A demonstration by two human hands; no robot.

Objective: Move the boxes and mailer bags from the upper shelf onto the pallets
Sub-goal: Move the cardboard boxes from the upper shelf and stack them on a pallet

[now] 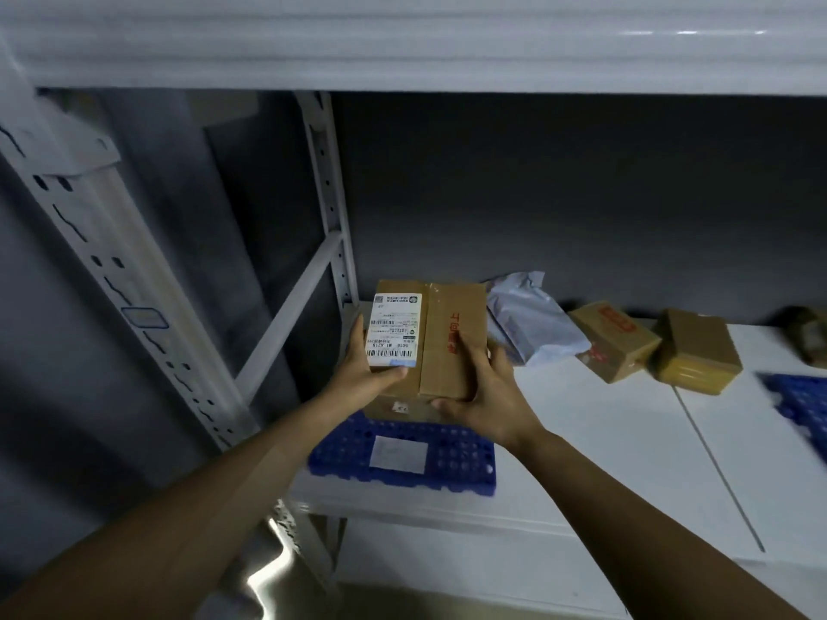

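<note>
My two bare forearms reach in from the near edge toward the white shelf (604, 440). Nearest on it, at its left end, lies a blue pallet (465, 463) with a pale paper slip (398, 454) on its grid. On the far part of that pallet sits a brown carton (394, 409), mostly hidden.

Just above that carton I hold the labelled box (452, 346), a brown cardboard one with red print on its right half and a white shipping label (394, 328) on its left half. My left grip (362, 373) is closed on its near left corner, thumb up the left side, fingers curled over the near edge. My right grip (488, 396) clasps the near right corner, fingers laid across the top, thumb along the near edge. I cannot tell whether the box touches the carton beneath it.

Beyond my right grip a crumpled grey mailer bag (532, 324) lies on the shelf. To its right are a small brown box (613, 340) with red tape and, just beside it, a tan box (698, 351). A second blue pallet (801, 404) shows at the right edge, and a dark blurred parcel (810, 333) lies beyond it. At the far left stands a white perforated upright (331, 208).
</note>
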